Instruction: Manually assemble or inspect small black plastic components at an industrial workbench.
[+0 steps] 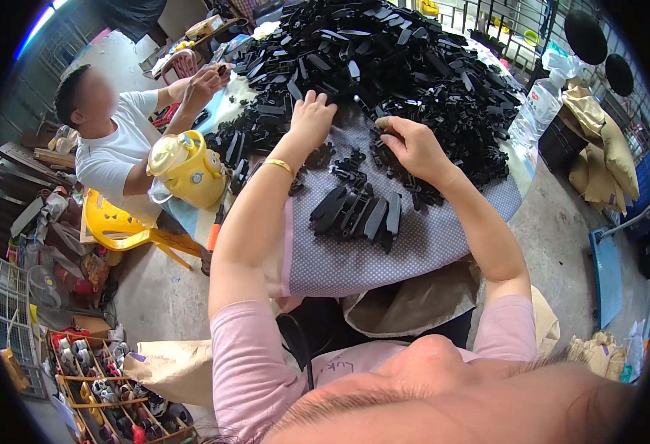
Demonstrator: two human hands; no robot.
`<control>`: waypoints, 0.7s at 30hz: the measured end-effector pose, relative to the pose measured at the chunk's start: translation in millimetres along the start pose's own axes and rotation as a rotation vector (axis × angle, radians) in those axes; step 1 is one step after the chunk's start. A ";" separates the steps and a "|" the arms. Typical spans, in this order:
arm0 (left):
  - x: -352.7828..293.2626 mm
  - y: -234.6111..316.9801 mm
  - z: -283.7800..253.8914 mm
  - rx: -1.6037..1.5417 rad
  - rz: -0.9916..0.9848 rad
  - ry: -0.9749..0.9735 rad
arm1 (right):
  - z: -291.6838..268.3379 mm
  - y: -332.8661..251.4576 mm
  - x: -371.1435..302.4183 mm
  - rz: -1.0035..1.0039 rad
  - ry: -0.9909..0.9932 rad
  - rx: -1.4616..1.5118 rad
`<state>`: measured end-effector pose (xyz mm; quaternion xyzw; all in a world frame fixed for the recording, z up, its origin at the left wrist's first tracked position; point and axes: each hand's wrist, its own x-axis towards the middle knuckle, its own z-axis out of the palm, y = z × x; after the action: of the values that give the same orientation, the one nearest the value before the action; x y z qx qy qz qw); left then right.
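A large heap of black plastic pieces (354, 70), many of them flat and long, covers the far part of the table. My left hand (313, 118) rests at the heap's near edge, its fingers stretched onto the pieces. To its right, my right hand (416, 150) has thumb and forefinger brought together above small black parts. Whatever lies between those fingertips is too small to make out. A fingertip of that hand has a tan covering. Nearer me, a group of long black clips (358, 212) lies on the dotted cloth (325, 270), with small dark parts (349, 166) just beyond.
At the table's left stands a yellow jug (192, 174) beside an orange-handled tool (214, 235). A person in white (114, 140) sits there, handling something small. A clear plastic bottle (540, 103) stands at the right edge. An open sack (414, 303) hangs below the near edge.
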<state>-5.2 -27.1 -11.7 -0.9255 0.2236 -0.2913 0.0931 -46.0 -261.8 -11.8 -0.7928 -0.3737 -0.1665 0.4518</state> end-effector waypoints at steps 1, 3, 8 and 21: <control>4.1 -2.9 3.6 0.052 -0.028 -0.082 | -2.2 4.7 0.4 -0.067 0.006 -0.060; 7.1 -2.5 1.2 0.083 -0.066 -0.193 | -2.0 3.6 2.0 -0.047 0.051 0.043; -7.9 23.4 -37.8 -0.613 -0.175 -0.079 | -7.3 -6.6 3.2 0.090 0.009 0.277; -30.7 53.1 -50.8 -2.028 -0.440 -0.132 | 3.4 -16.7 -2.3 -0.011 0.051 0.392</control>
<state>-76.2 -61.7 -1.8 -0.6038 0.1841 0.0740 -0.7720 -60.2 -254.7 -5.2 -0.6831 -0.3917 -0.1129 0.6060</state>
